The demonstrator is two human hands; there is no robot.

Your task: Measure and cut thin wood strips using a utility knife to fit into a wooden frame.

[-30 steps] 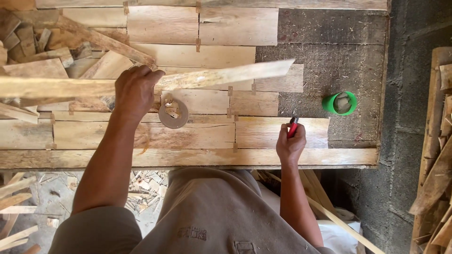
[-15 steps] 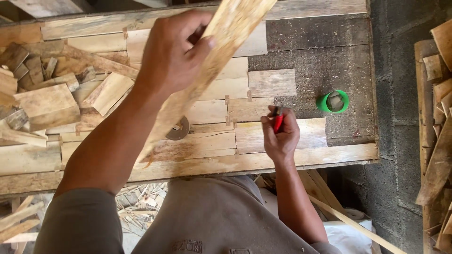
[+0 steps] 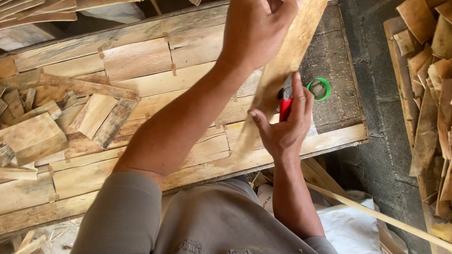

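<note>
A long, thin wooden strip (image 3: 282, 66) is held slanted over the workbench (image 3: 141, 56), running from the upper right of the view down toward the near edge of the bench, where its lower end is seen just left of the right hand (image 3: 282, 124). The left hand (image 3: 256, 28) is closed around the upper part of the strip, fingers wrapped over its far edge, with the forearm stretched across the middle of the scene. The right hand is curled shut around a red-handled cutter (image 3: 285, 103), whose metal head points up against the right edge of the strip; the thumb is pressed on the strip's face and the forefinger is raised along the tool. A green roll of tape (image 3: 319, 89) lies on the dark part of the bench, just right of the cutter. To the left, short wooden offcuts (image 3: 70, 122) are heaped on the bench's pale planks. On the far right, beyond a concrete floor (image 3: 376, 141), a stack of wood pieces (image 3: 433, 70) is seen. A white sack (image 3: 348, 226) lies near the person's right side, with a thin stick (image 3: 376, 216) resting across it
</note>
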